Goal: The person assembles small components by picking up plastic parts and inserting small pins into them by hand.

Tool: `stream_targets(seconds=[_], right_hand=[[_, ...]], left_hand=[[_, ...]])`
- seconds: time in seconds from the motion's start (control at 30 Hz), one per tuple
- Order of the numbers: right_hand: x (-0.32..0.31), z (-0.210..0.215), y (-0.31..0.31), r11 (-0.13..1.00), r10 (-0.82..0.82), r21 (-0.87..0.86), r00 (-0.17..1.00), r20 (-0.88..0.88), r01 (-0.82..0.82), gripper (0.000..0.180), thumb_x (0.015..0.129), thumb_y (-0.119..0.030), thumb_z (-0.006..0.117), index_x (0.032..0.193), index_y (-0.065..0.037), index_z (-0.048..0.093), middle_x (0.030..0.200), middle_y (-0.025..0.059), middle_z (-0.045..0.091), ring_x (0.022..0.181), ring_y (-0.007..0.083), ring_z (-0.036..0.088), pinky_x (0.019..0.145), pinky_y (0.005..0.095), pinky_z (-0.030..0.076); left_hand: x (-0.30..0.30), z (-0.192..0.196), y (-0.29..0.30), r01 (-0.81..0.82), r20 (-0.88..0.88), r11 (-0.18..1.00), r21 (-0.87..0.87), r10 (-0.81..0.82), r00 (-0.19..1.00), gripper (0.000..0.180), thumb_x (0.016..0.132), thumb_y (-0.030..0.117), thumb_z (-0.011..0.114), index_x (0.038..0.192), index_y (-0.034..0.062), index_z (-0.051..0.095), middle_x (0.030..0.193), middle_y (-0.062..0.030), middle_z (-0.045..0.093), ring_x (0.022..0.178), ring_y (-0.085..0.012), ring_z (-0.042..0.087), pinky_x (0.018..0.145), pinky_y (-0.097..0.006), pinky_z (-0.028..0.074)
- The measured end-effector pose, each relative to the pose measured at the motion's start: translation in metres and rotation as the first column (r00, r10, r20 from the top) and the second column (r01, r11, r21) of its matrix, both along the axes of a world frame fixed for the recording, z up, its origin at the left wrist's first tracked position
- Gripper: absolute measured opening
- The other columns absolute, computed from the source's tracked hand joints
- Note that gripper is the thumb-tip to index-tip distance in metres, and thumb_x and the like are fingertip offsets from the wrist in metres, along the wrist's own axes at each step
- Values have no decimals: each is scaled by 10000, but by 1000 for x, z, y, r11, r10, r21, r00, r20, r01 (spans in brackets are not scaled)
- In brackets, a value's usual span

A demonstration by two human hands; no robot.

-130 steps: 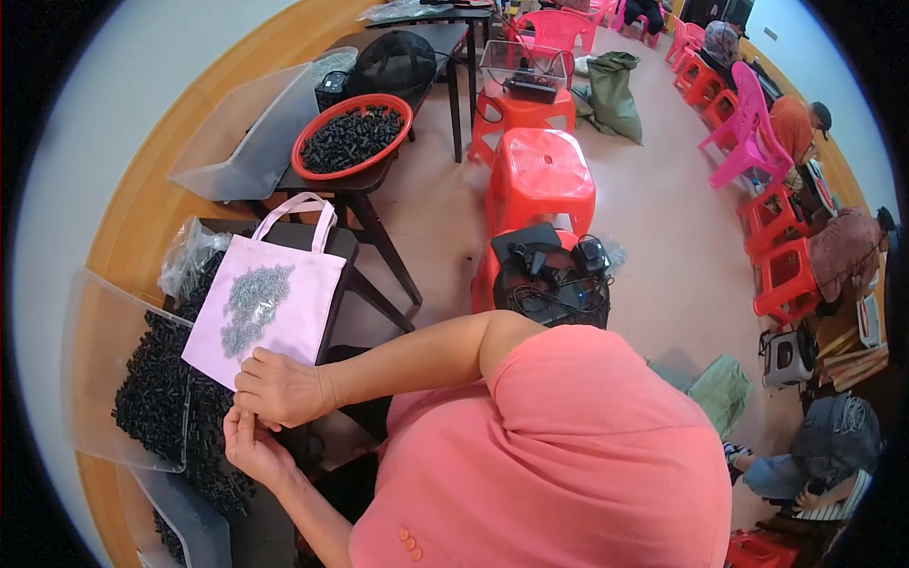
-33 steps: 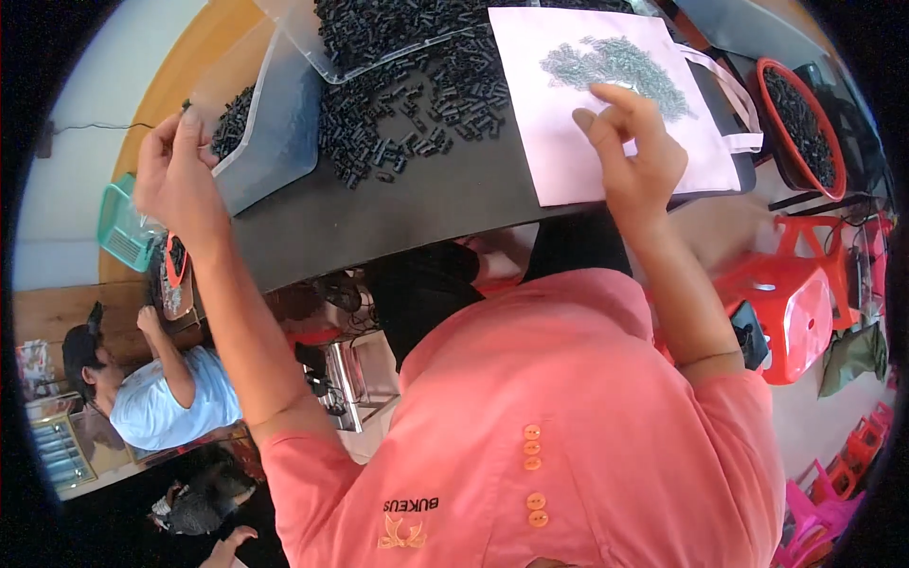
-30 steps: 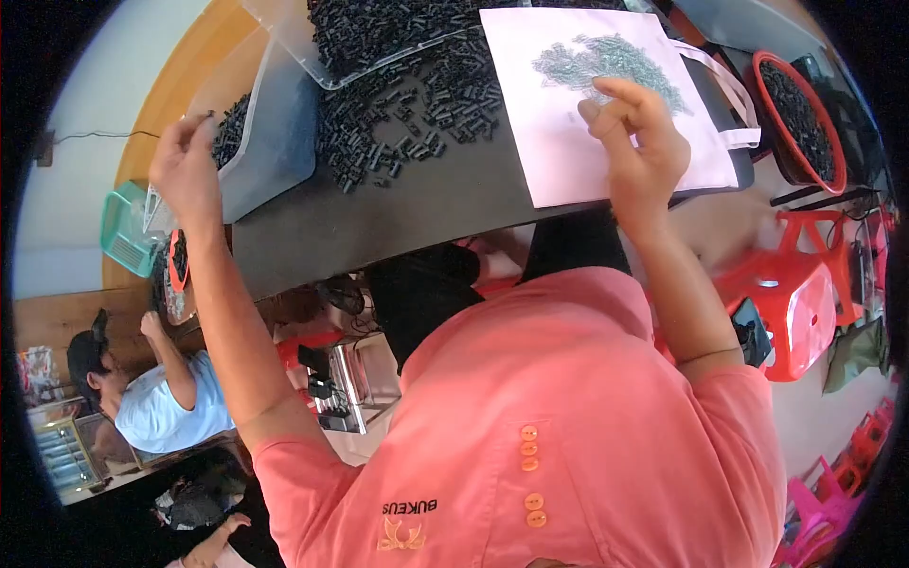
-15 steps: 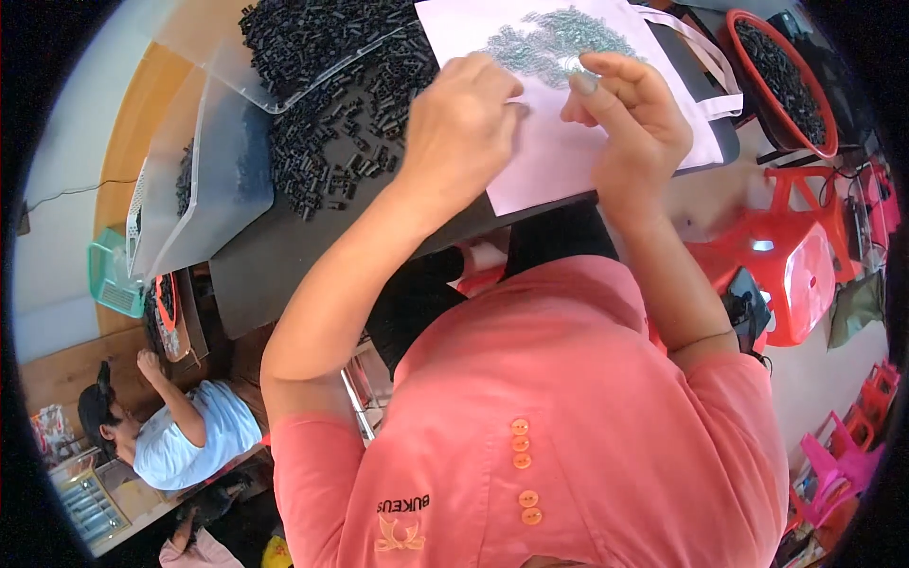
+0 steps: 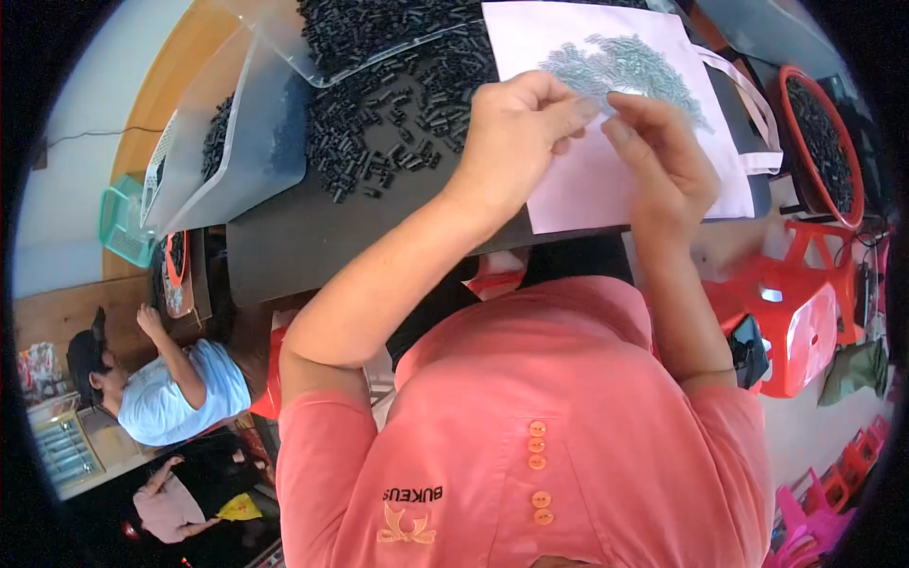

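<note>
My left hand (image 5: 519, 133) is over the pink-white cloth bag (image 5: 578, 199) on the dark table. Its thumb and fingertips pinch a small clear or silvery piece (image 5: 604, 106), too small to make out fully. Facing it, my right hand (image 5: 670, 166) has its thumb and forefinger bent together at the same spot, slightly blurred; whatever they hold is hidden. Just beyond the hands, a pile of small silvery, see-through pieces (image 5: 644, 71) lies spread on the bag. Left of the bag, many small black tube-shaped parts (image 5: 355, 142) are scattered over the table (image 5: 284, 251).
A clear plastic bin (image 5: 260, 151) stands at the table's left edge. To the right are a red basin (image 5: 857, 180) of black parts and a red stool (image 5: 795, 346). At far left a person in a light blue shirt (image 5: 185, 393) sits; another person (image 5: 166, 502) is below.
My hands have come together, fingertips meeting at the small piece; before, they were apart. The whole view has shifted, so the table and bag appear lower and farther right.
</note>
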State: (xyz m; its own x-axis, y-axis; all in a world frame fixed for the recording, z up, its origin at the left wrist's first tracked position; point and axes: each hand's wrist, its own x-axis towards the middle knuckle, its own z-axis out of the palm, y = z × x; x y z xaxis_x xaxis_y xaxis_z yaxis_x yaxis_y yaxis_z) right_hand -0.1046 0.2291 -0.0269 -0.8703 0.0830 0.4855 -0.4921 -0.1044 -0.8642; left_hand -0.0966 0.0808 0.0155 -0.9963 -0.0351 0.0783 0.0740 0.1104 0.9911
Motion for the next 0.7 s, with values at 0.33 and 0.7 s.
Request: stream_targets(seconds=[0.33, 0.7], right_hand=[[4, 13, -3, 959, 192, 237, 970, -152, -153, 161, 788, 1, 691, 949, -5, 677, 838, 53, 635, 766, 134, 576, 658, 244, 439], [14, 16, -19, 964, 135, 242, 985, -107, -106, 79, 820, -8, 675, 896, 0, 656, 798, 40, 603, 747, 109, 559, 672, 238, 438]], left_hand=[[30, -6, 4, -51, 155, 863, 503, -33, 987, 219, 906, 210, 664, 889, -8, 649, 747, -51, 642, 548, -76, 499, 472, -190, 357], [34, -3, -7, -128, 156, 857, 499, 56, 986, 200, 889, 194, 684, 861, -1, 646, 727, -62, 627, 552, -90, 528, 437, -207, 351]])
